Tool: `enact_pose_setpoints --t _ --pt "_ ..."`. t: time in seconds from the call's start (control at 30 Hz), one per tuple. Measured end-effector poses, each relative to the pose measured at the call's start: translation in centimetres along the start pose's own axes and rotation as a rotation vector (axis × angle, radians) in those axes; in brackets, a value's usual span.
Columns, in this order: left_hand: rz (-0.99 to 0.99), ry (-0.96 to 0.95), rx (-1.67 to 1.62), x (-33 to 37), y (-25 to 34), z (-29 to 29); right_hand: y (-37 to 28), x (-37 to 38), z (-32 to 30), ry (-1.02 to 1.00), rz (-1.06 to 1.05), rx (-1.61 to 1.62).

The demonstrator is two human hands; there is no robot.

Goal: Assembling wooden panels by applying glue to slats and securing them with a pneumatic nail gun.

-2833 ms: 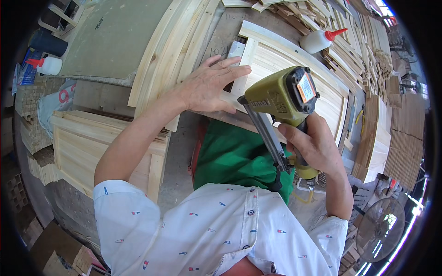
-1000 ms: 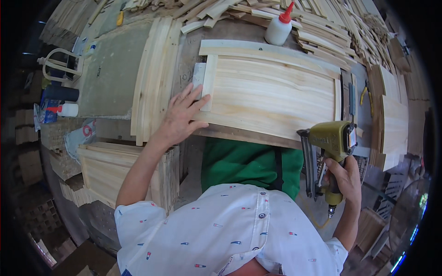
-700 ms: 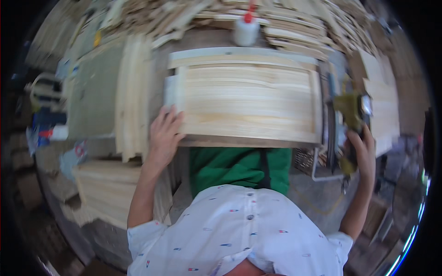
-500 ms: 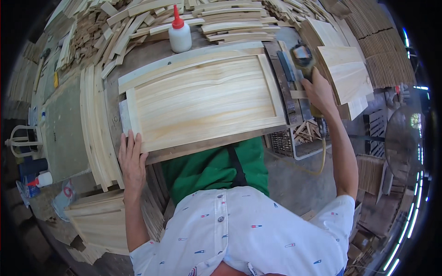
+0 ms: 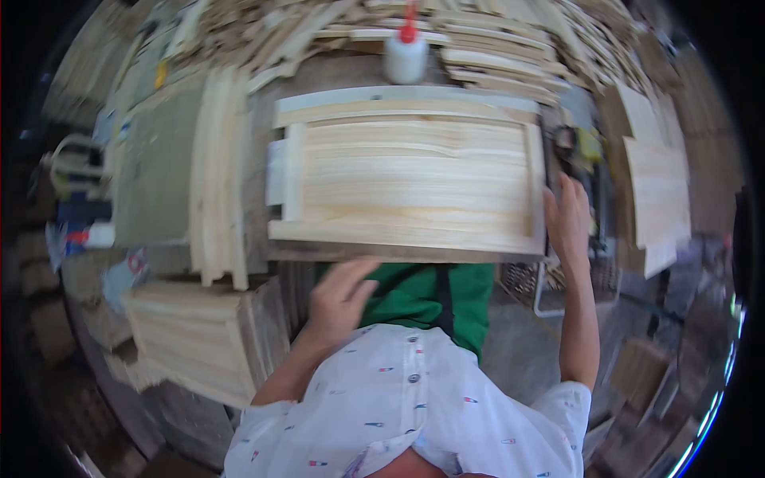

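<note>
A pale framed wooden panel [image 5: 414, 175] lies flat on the workbench [image 5: 470, 256] in front of me. My right hand [image 5: 568, 219] is at the panel's right edge, its fingers stretched out and thumb apart, holding nothing. Just beyond those fingertips rests a yellow and black hand-held air tool [image 5: 588, 147], partly blurred. My left hand [image 5: 341, 301] hovers below the panel's near edge, in front of my body, with fingers extended and nothing in them. Motion blurs it somewhat.
A white glue bottle [image 5: 406, 60] with a red tip stands behind the panel. Loose wood strips [image 5: 502, 56] pile up at the back. Long boards [image 5: 219, 175] lie to the left; stacked boards [image 5: 655, 199] are at right. A crate [image 5: 522, 283] stands below the bench.
My right hand has let go of the air tool and come to the panel's right edge. My left hand has left the panel's near left corner and moved right, toward my body. The view has shifted.
</note>
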State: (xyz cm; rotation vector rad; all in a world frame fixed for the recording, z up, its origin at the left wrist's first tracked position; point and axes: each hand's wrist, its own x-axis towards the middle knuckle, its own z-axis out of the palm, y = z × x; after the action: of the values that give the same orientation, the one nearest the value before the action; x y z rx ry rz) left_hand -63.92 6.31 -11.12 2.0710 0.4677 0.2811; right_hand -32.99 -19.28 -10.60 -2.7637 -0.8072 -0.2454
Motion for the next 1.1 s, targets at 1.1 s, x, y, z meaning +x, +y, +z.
enact_pose_setpoints --t 1.1 --pt "-0.136 1.203 -0.84 -14.1 -1.3 -13.5 -27.1 1.7 -0.2 -0.654 -0.298 1.228"
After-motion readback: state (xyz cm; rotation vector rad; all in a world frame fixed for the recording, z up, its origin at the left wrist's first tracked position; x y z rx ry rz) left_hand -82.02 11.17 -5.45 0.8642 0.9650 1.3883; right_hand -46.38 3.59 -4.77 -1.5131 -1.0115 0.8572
